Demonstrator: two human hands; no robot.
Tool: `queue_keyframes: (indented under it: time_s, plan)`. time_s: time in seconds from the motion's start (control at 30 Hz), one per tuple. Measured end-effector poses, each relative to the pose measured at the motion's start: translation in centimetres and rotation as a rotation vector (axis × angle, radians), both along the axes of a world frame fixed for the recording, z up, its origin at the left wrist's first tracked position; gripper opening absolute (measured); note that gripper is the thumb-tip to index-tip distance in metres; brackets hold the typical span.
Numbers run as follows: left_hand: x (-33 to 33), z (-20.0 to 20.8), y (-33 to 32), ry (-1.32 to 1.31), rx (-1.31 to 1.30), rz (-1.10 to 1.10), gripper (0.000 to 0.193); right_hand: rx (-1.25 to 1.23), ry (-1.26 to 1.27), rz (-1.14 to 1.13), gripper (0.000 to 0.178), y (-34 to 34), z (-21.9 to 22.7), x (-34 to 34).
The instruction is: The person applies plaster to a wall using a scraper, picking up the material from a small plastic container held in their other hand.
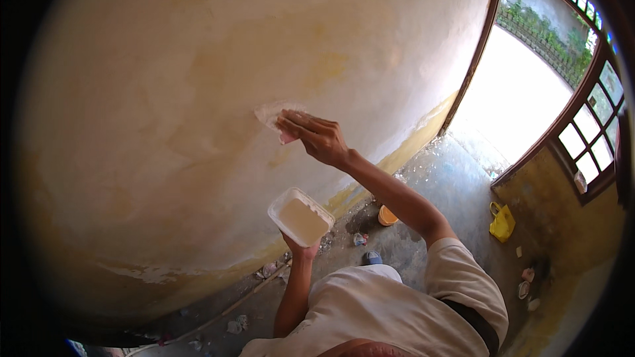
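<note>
My left hand [303, 247] holds a white rectangular plastic tub [276, 209] from below, tilted toward me. Smooth cream-coloured paste [304, 222] lies inside it. Higher up, my right hand [319, 137] is closed on a small flat pink piece [288, 138], pressed at the wall [165, 112]. The fingers cover most of this piece, so its full shape is hidden. Around the fingertips a wet whitish smear [274, 112] shows on the plaster. The wall is patchy, cream with yellowish stains.
An orange bucket [387, 215] stands on the grey floor [423, 178] below my right arm. A long thin pole [231, 307] lies along the wall's foot among scraps. To the right are a yellow bag [502, 223], an open doorway [522, 86] and a brown-framed window [589, 135].
</note>
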State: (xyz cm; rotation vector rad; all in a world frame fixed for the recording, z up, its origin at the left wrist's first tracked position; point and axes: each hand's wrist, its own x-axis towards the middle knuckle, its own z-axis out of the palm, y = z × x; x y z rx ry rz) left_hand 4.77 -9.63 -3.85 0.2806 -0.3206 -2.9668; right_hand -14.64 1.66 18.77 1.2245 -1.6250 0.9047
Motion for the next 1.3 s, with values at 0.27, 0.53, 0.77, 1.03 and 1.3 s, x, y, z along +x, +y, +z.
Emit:
queue_keyframes:
  time_s: [0.27, 0.53, 0.77, 1.03, 1.3]
  plan:
    - [0.4, 0.6, 0.9, -0.018, 0.016, 0.0, 0.049, -0.13, 0.287, -0.344, 0.054, 2.8, 9.8, -9.6]
    - [1.3, -0.1, -1.1, 0.043, 0.013, -0.027, 0.052, 0.073, 0.068, -0.094, 0.059, 1.2, -1.6, -1.5]
    - [3.1, -0.6, -2.2, 0.033, 0.021, -0.003, 0.047, -0.72, -0.468, -0.528, 0.041, 6.6, 12.8, -7.7]
    - [3.5, -0.5, -3.1, 0.05, -0.062, -0.003, 0.05, -0.053, 0.129, -0.287, 0.059, -11.4, 4.1, 2.9]
    - [5.3, -0.3, -3.9, 0.07, -0.002, 0.044, 0.05, -0.1, 0.149, -0.062, 0.049, -4.1, 5.7, 2.3]
